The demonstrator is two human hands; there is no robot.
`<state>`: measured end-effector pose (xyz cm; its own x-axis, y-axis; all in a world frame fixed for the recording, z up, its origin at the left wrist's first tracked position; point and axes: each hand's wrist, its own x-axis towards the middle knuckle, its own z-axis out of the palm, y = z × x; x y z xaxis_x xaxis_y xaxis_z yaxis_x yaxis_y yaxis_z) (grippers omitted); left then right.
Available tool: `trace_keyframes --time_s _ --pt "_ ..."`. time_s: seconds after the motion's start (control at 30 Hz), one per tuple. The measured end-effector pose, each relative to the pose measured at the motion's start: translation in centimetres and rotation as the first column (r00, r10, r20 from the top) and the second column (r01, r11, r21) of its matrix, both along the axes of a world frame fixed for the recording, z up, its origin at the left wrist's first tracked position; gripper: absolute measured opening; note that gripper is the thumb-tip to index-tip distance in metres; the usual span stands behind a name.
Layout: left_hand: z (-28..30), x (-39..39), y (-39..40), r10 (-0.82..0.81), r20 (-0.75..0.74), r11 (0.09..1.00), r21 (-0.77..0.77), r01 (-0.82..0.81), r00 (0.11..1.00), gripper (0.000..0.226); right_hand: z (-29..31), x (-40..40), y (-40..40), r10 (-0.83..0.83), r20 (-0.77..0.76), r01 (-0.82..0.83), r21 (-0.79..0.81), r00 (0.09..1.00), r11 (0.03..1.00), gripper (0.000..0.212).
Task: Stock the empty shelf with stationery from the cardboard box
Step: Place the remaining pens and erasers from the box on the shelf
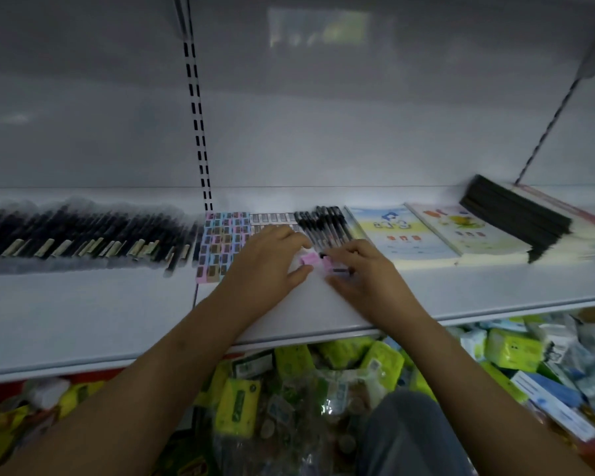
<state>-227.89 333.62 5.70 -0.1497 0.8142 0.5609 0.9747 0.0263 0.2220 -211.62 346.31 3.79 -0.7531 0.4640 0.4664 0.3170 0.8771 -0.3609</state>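
Head view: both hands rest on the white shelf [323, 304]. Left hand [272, 259] lies fingers bent, its thumb and fingertips touching a pink eraser [309, 259]; whether it truly pinches it is unclear. Right hand [361, 269] curls over a second pink piece [327, 263] and a pen [340, 269], apparently pinching them. Just beyond the fingertips lie black pens [327, 225]. Left of the left hand lie pastel erasers [220, 242], farther left dark pens [83, 231]. Right of the right hand lie booklets [402, 231].

On the shelf [83, 314]: pens [83, 235] at 9 o'clock, erasers [222, 242] centre, booklets [426, 231] at 3 o'clock (notebooks [519, 214] stacked behind them).
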Motion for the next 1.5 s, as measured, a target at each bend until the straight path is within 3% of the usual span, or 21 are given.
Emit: trace_keyframes --time_s 0.2,0.33,0.5,0.7,0.87,1.07,1.27,1.5 --pt "0.2 0.2 2.8 -0.003 -0.039 0.986 -0.169 -0.004 0.999 0.020 0.1 0.6 0.4 -0.012 -0.067 0.007 -0.068 0.998 0.998 0.017" --pt "0.7 0.8 2.4 0.006 0.091 0.972 -0.235 0.016 0.996 0.015 0.3 0.7 0.4 -0.027 -0.061 0.019 -0.120 0.998 0.993 0.012" --pt "1.5 1.3 0.9 0.046 0.260 0.925 -0.376 0.057 0.965 0.029 0.4 1.0 0.0 -0.032 -0.089 0.019 -0.148 0.995 0.989 0.010" --pt "3.0 1.7 0.8 0.124 0.482 0.892 -0.437 0.115 0.868 0.009 0.4 0.9 -0.3 -0.034 -0.072 0.024 -0.141 0.997 0.990 0.016" --pt "3.4 2.0 1.7 0.209 0.431 0.843 -0.534 0.062 0.878 0.026 0.4 1.0 -0.3 -0.043 -0.069 0.032 -0.151 0.997 0.988 0.014" --pt "2.7 1.5 2.5 0.233 0.345 0.859 -0.511 -0.026 0.909 0.014 0.7 1.1 0.0 -0.145 -0.168 0.086 -0.315 0.975 0.945 0.026" --pt "2.7 2.2 2.9 0.236 0.285 0.884 -0.461 -0.083 0.929 0.024 0.5 1.0 0.2 -0.151 -0.121 0.120 -0.230 0.981 0.966 0.016" --pt "2.1 1.2 2.2 0.136 0.368 0.937 -0.349 0.001 0.920 0.017 0.6 1.0 0.5 -0.207 -0.142 0.176 -0.205 0.968 0.963 0.014"
